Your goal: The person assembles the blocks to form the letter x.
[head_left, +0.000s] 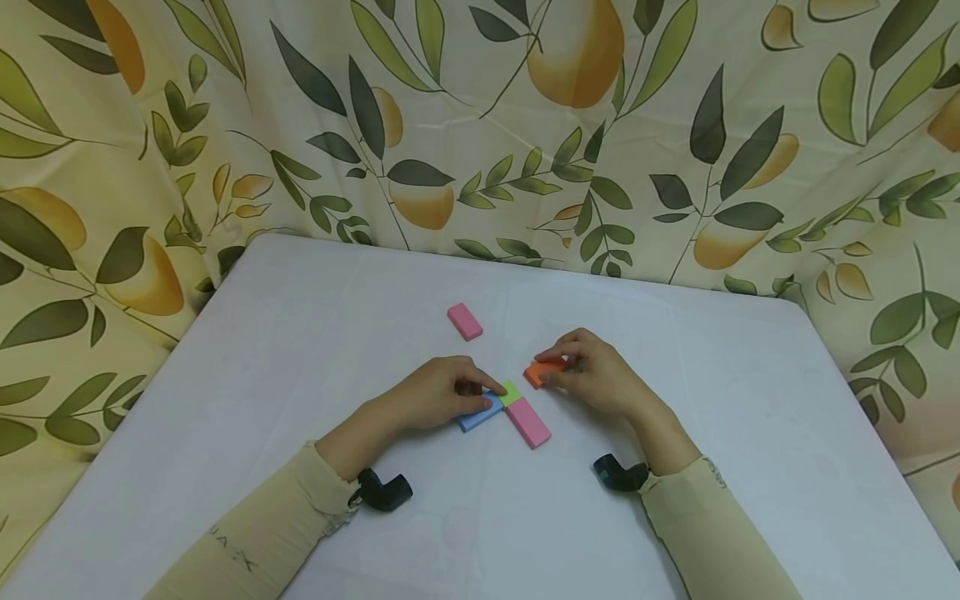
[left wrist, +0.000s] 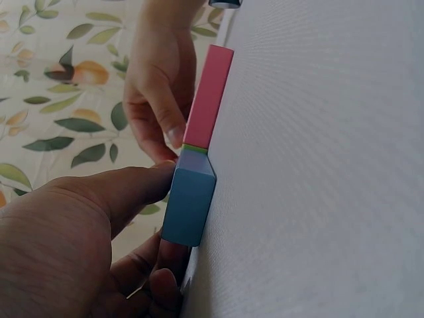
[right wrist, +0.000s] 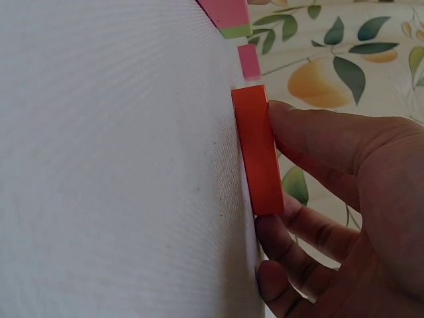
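Head view: your left hand rests fingers-down on the flat blue rectangular block, fingertips reaching the small green block at the junction. A flat pink rectangular block runs from that green piece toward you and to the right. Your right hand pinches the flat orange rectangular block between thumb and fingers, just right of the green piece and near it, but whether they touch cannot be told. The orange block's long axis runs roughly left to right, its free end pointing at the junction. The right hand is the nearer one to it. A second pink rectangular block lies apart, farther up the white cloth-covered surface.

Left wrist view: the left thumb presses the blue block's side; the lower fingers curl under its end. The green piece shows only as a thin sliver before the pink block.

Right wrist view: the right hand's fingers close on the orange block, which lies flat on the surface. The junction blocks are cut off at the frame's top edge.
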Tool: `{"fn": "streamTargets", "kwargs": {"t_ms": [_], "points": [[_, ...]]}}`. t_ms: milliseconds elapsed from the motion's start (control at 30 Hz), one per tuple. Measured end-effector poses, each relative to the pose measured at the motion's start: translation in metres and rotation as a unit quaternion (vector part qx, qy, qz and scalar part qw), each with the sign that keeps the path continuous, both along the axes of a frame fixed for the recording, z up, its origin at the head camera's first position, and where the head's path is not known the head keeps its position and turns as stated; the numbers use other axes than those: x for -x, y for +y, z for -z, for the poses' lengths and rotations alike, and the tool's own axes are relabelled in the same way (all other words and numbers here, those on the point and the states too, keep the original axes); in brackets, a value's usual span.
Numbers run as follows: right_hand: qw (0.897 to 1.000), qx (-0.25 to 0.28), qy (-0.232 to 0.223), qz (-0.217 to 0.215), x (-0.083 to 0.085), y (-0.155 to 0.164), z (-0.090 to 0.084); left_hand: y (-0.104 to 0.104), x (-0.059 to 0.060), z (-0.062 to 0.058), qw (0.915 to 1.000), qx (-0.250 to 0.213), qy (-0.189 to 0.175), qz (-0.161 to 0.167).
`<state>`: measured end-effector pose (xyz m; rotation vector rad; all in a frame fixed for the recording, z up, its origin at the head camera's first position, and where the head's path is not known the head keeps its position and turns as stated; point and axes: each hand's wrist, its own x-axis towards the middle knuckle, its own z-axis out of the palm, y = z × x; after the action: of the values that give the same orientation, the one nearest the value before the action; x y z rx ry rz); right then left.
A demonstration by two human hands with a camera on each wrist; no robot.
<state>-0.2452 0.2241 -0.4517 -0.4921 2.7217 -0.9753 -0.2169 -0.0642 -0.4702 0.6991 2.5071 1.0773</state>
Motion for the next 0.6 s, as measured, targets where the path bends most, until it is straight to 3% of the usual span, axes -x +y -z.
{"fn": "streamTargets", "kwargs": {"t_ms": [600], "points": [[1.000, 0.001, 0.003, -0.001, 0.0001, 0.0004, 0.0006, 0.0000, -0.0006, 0.0002, 0.9999, -0.013, -0.004, -0.001]]}}
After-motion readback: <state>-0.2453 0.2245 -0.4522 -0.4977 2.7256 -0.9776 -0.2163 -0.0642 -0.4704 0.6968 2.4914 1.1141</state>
